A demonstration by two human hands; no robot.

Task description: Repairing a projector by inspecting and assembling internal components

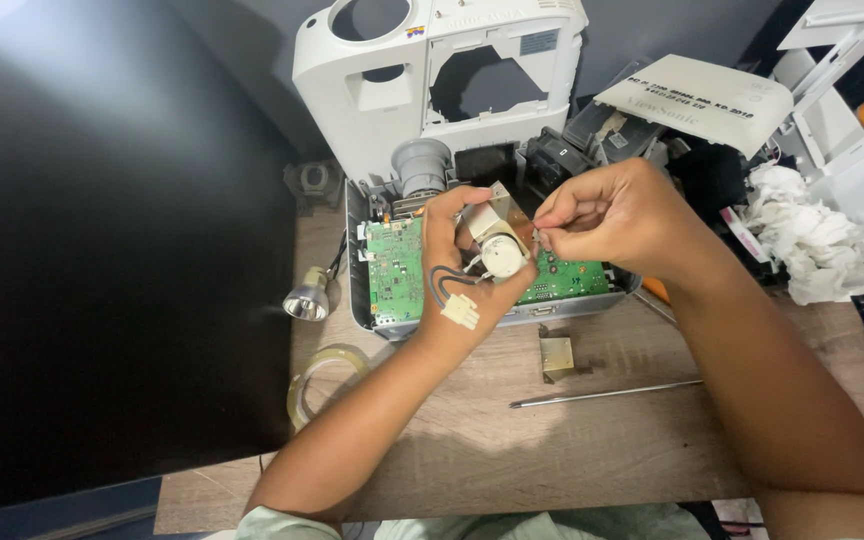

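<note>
**Two hands on a small lamp part**

Held in the left hand (457, 265): a small round white lamp module (500, 250) with metal bracket, above the open projector base (372, 300) at the far middle of the worktop (592, 450). Left grip closed around the module; grey wires with white connector (459, 311) hanging over the palm. Right hand (612, 220) just beside, fingertips (547, 222) pressed together, pinching something too small to tell at the module's edge. Nearer the front edge: a metal rod (607, 393), a small brass bracket (556, 355). Toward the left: a tape roll (314, 385), a reflector bulb (307, 300).
</note>
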